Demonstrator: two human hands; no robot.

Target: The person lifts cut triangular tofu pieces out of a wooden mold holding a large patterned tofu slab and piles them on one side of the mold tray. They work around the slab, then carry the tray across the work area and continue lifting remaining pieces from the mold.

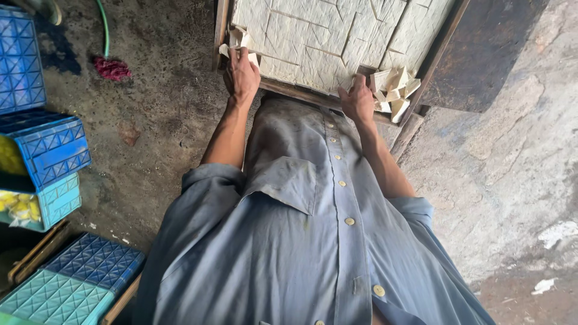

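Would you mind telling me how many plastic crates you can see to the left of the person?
5: dark blue crate at top left, blue crate, teal crate holding yellow pieces, blue crate, teal crate. More may lie outside the frame.

Your shirt (301, 241) grey-blue, pale buttons. Slab (337, 36) in your tray off-white, woven-cloth texture, cut lines; loose offcuts (394, 90) same cream. Tray frame (433, 60) brown wood. Crates (48, 150) beside you blue and teal, lattice pattern. Hose (105, 27) green, rag (111, 68) red.

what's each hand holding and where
Left hand grips the tray's near rim by loose offcuts; right hand rests on that rim. Neither lifts anything.
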